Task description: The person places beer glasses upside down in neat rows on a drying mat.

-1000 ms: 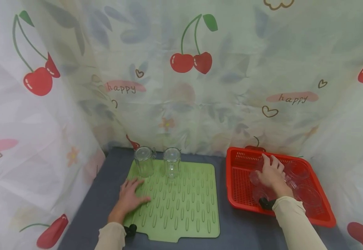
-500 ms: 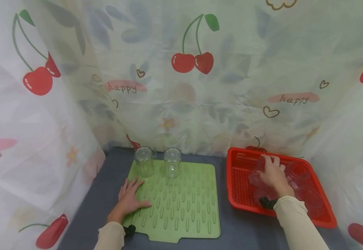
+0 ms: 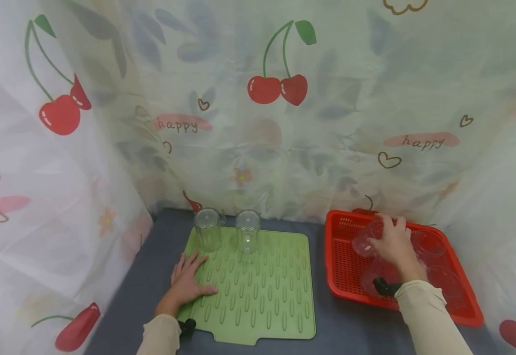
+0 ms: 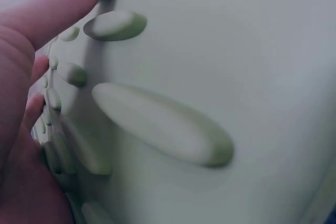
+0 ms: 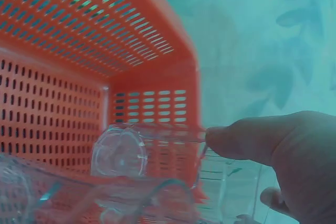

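Observation:
In the head view my left hand (image 3: 186,285) rests with spread fingers on the left side of a light green ridged mat (image 3: 280,296). Its thumb (image 4: 58,9) lies along the mat's raised ovals in the left wrist view. Two clear glass mugs (image 3: 208,230) stand on the mat's back left part, seemingly bottom up. Over a red basket (image 3: 338,281) on the right, my right hand (image 3: 395,244) grips a clear drinking glass (image 3: 363,241). The right wrist view has the thumb at one end of that glass (image 5: 119,153), its round base pointing into the basket.
More clear glassware (image 3: 444,281) lies in the basket's right part, close to my right wrist. The basket's slotted walls (image 5: 152,24) rise around it. A printed curtain (image 3: 284,162) hangs behind and on both sides of the dark grey table (image 3: 324,315).
The glass at my right hand has come up and tilted within the basket, with the hand now gripping it. My left hand stays in place on the mat. The head view has shifted slightly.

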Demonstrator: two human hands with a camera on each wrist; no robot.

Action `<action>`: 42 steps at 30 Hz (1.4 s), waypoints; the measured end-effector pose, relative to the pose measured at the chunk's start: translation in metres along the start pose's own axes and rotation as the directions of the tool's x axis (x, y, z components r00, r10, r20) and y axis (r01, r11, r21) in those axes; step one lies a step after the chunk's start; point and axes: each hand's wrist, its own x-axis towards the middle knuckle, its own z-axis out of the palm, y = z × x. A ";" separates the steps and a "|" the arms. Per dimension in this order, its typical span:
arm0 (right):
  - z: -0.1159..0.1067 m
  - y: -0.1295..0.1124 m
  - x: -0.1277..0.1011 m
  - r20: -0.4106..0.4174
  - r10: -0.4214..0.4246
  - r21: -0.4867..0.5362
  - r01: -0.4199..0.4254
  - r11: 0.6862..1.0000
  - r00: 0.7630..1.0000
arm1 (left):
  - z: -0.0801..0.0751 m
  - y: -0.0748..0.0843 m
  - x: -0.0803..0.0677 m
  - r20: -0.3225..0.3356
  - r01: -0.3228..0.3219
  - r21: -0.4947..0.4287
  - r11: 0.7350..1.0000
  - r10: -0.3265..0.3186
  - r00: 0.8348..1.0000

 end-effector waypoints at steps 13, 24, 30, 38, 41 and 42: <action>-0.019 -0.022 -0.013 -0.059 -0.064 -0.001 0.064 0.998 0.996 | 0.001 0.002 0.000 -0.001 0.023 -0.020 1.000 -0.023 1.000; -0.031 -0.041 -0.026 -0.138 -0.099 0.025 0.103 0.994 0.985 | 0.000 0.003 0.000 -0.003 0.021 -0.012 1.000 -0.021 1.000; -0.038 -0.050 -0.032 -0.207 -0.133 0.110 0.158 0.981 0.969 | -0.001 0.002 0.000 0.006 0.030 -0.035 0.999 -0.030 1.000; -0.050 -0.062 -0.044 -0.303 -0.173 0.246 0.253 0.936 0.937 | -0.002 0.006 -0.001 0.011 0.036 -0.048 0.998 -0.036 0.999; -0.052 -0.066 -0.047 -0.315 -0.173 0.267 0.261 0.928 0.933 | -0.003 0.006 -0.001 0.008 0.038 -0.051 0.998 -0.038 0.999; -0.052 -0.067 -0.048 -0.315 -0.166 0.273 0.257 0.927 0.934 | -0.003 0.006 -0.001 0.008 0.039 -0.048 0.998 -0.039 0.999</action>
